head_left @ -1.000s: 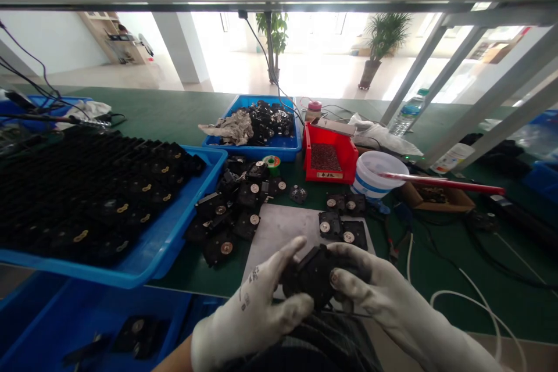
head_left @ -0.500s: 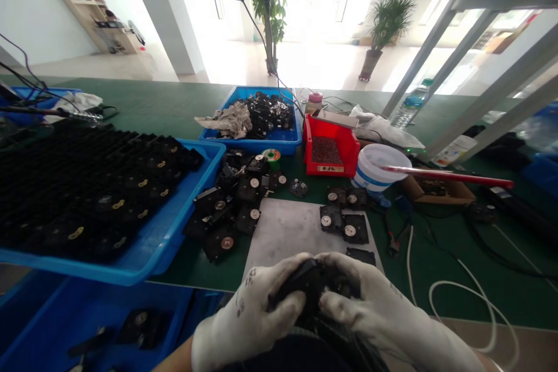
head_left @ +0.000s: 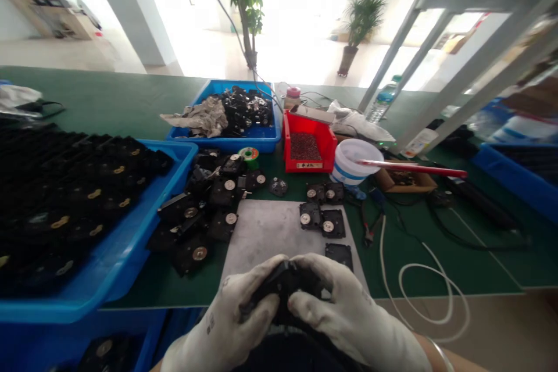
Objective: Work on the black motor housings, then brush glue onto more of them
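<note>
Both of my hands wear white gloves and grip one black plastic housing (head_left: 285, 282) over the near edge of the bench. My left hand (head_left: 235, 314) wraps round its left side, thumb on the face towards me. On the other side, my right hand (head_left: 340, 308) presses its thumb near the middle, fingers over the top. The gloves hide much of the part. Just beyond lies a grey mat (head_left: 265, 226), with several black housings (head_left: 333, 224) bearing silver discs along its right side. More such housings (head_left: 198, 253) are heaped left of the mat.
A large blue tray (head_left: 174, 186) full of black parts stands at left. Behind are a blue bin (head_left: 257, 144) of small parts, a red bin (head_left: 331, 145) of small brown pieces and a white bucket (head_left: 360, 154) with a red-handled tool. Pliers (head_left: 368, 229) and a white cable (head_left: 436, 267) lie right.
The view has swung to the right, so the bench things sit further left. Both hands keep their hold on the black housing, with only slight finger movement.
</note>
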`<state>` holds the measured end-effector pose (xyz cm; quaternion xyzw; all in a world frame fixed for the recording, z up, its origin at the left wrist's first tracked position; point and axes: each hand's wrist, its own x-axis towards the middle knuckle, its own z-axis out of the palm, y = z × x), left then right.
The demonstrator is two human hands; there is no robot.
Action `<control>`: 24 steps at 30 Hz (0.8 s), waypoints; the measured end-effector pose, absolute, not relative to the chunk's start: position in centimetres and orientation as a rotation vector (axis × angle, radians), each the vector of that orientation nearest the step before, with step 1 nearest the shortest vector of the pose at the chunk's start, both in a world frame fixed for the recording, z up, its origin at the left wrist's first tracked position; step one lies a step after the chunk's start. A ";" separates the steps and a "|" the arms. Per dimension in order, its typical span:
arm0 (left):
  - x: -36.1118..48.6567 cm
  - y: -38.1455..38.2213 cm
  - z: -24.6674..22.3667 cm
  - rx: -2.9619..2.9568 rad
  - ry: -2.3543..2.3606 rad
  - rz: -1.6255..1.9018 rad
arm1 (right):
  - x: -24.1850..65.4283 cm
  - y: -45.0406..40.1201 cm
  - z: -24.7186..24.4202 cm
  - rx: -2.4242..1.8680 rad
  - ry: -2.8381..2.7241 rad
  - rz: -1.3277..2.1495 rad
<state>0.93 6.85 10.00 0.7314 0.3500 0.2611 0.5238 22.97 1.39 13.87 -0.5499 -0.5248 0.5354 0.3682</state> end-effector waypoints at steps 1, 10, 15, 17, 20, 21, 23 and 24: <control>0.8 6.8 9.7 1.701 0.850 0.617 | 23.1 1.4 14.3 -1.398 -1.390 1.355; 3.9 6.2 9.3 0.978 0.901 0.520 | 29.3 0.8 15.6 -1.757 -1.682 0.840; 5.6 6.2 9.9 0.673 1.001 0.638 | 39.1 3.3 14.1 -2.456 -1.205 0.244; 6.0 6.4 10.1 0.643 1.042 0.668 | 41.9 4.9 13.3 -2.587 -1.140 0.202; 6.3 6.5 10.6 0.651 1.061 0.690 | 43.8 7.3 12.0 -2.683 -1.149 0.227; 6.3 6.5 10.8 0.669 1.060 0.685 | 43.9 8.0 11.5 -2.699 -1.162 0.239; 6.1 6.5 11.3 0.700 1.053 0.652 | 43.9 9.0 11.0 -2.709 -1.183 0.263; 5.9 6.4 11.5 0.705 1.038 0.637 | 43.9 9.3 11.0 -2.702 -1.186 0.275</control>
